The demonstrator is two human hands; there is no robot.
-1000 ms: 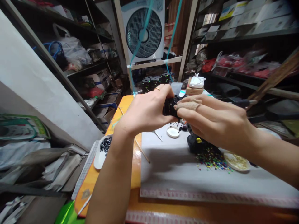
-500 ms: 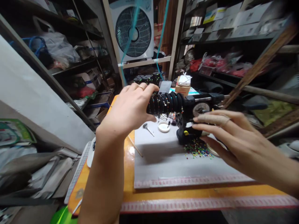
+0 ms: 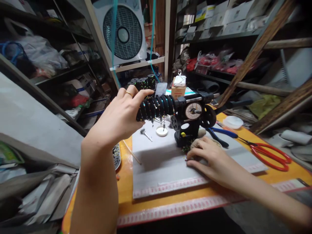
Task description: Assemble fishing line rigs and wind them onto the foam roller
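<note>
My left hand (image 3: 119,118) is raised and grips the left end of a black row of spools (image 3: 156,107) that sticks out sideways from a small black winding machine (image 3: 192,120) with a round dial. The machine stands on a grey mat (image 3: 158,162). My right hand (image 3: 209,157) is down on the mat in front of the machine's base, fingers curled and pressed onto small coloured beads (image 3: 186,149), most of them hidden under the fingers.
Red-handled scissors (image 3: 270,154) and blue-handled pliers (image 3: 221,133) lie on the orange table (image 3: 175,203) to the right. A white lid (image 3: 162,131) and a thin wooden stick (image 3: 131,152) lie by the mat. Cluttered shelves stand on both sides, a fan (image 3: 122,32) behind.
My right hand left the spools and dropped to the mat by the machine's base. My left hand stayed on the spool row. The camera view shifted right, showing scissors and pliers.
</note>
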